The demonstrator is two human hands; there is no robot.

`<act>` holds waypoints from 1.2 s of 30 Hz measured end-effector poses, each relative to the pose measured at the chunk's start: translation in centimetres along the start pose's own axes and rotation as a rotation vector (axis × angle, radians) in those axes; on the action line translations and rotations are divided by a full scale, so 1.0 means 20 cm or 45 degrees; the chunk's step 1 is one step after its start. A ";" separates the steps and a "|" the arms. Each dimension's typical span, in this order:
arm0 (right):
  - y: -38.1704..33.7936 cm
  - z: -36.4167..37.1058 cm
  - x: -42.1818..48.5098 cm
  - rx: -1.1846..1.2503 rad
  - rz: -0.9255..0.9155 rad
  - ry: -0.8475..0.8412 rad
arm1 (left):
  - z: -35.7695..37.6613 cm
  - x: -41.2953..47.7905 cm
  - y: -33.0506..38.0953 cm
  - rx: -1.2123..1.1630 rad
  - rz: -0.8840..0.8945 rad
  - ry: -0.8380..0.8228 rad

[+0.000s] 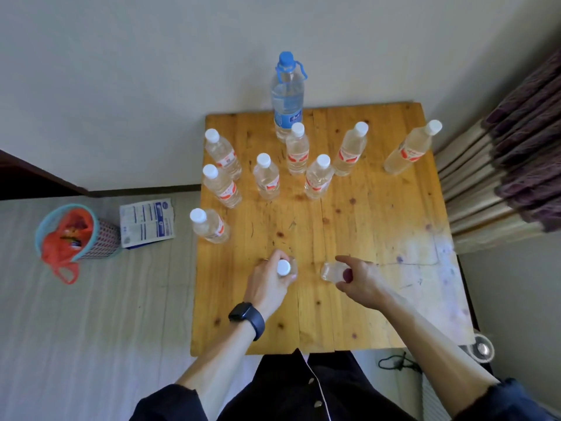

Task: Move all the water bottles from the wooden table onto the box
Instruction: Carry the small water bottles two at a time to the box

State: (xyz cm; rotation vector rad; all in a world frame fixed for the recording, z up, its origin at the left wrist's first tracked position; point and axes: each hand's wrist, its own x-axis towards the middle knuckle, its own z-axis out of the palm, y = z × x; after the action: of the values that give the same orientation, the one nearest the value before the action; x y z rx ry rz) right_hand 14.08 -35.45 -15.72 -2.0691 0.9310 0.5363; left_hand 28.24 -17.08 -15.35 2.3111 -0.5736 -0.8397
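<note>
Judging by the crowd, barely begun: left grip (268, 284) clamps one bottle (283, 266), right grip (362, 279) clamps a second bottle (329, 271), both at the near worktop (364, 238). Eight small bottles (267, 177) and a big bottle (287, 98) stand farther back; no box in view.

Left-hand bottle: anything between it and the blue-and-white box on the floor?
Left hand grips the near bottle. Toward the box, the edge bottle stands at the table's left edge, near the straight line. Nothing else visible. Right hand grips a second bottle.
</note>
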 end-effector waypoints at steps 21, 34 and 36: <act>0.03 0.34 0.00 0.818 0.145 0.462 | 0.10 0.12 -0.11 -0.039 0.065 -0.095; 0.09 0.46 -0.12 0.723 0.268 0.780 | 0.09 0.17 -0.09 0.288 0.340 -0.229; 0.12 0.48 -0.24 0.758 0.313 0.848 | 0.12 0.15 -0.05 0.347 0.413 -0.303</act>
State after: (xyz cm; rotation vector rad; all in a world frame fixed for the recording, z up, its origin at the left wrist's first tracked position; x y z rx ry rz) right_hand 8.66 -26.65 -19.66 -1.5892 1.5182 -0.3267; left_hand 28.85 -18.95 -18.69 2.2764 -1.1972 -0.9275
